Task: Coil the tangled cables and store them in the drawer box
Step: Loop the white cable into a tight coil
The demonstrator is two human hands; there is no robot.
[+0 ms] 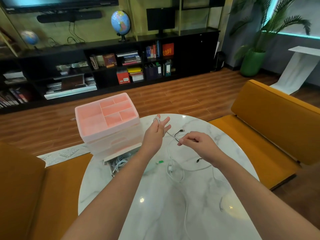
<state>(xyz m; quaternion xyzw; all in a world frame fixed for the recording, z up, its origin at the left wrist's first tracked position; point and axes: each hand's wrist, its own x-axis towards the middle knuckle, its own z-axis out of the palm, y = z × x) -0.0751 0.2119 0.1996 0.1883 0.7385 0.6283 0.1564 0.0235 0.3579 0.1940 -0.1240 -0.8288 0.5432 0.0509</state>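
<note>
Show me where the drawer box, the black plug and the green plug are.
drawer box [90, 113], head view, rim of its top tray.
black plug [181, 130], head view, its tip on the table.
green plug [161, 162], head view, its body.

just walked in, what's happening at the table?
A person is coiling a white cable over a marble table. The left hand has it looped over straight fingers; the right hand pinches it. More cables lie loose on the table. The drawer box has its bottom drawer open, with cables inside.
</note>
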